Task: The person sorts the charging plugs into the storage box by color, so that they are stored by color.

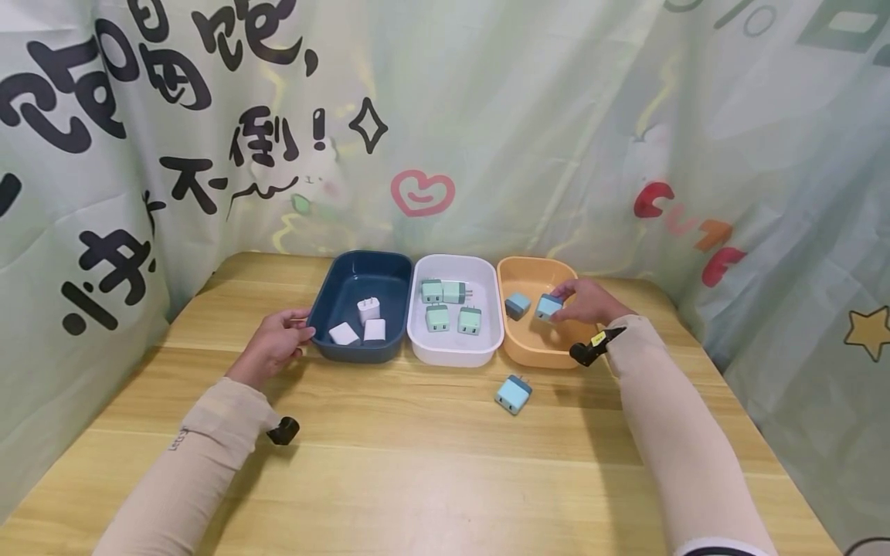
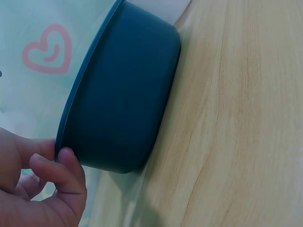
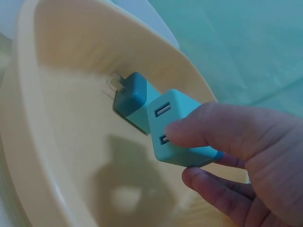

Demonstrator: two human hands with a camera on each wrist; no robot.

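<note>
My right hand [image 1: 585,301] pinches a blue USB charger [image 3: 177,130] between thumb and fingers, over the orange bin [image 1: 535,347]. Another blue charger [image 3: 132,94] lies in that bin, its prongs showing in the right wrist view. A third blue charger [image 1: 514,394] sits on the table in front of the bins. At the far left, my left hand [image 1: 274,345] grips the rim of the navy bin [image 2: 118,90] with thumb and fingertips. White chargers [image 1: 374,330] lie inside the navy bin. Several green chargers [image 1: 437,317] are in the white bin [image 1: 455,357] between the other two.
The three bins stand side by side toward the back of the wooden table [image 1: 417,463]. Behind the table hangs a printed curtain [image 1: 514,139] with lettering and a pink heart. A small black camera is strapped at each wrist.
</note>
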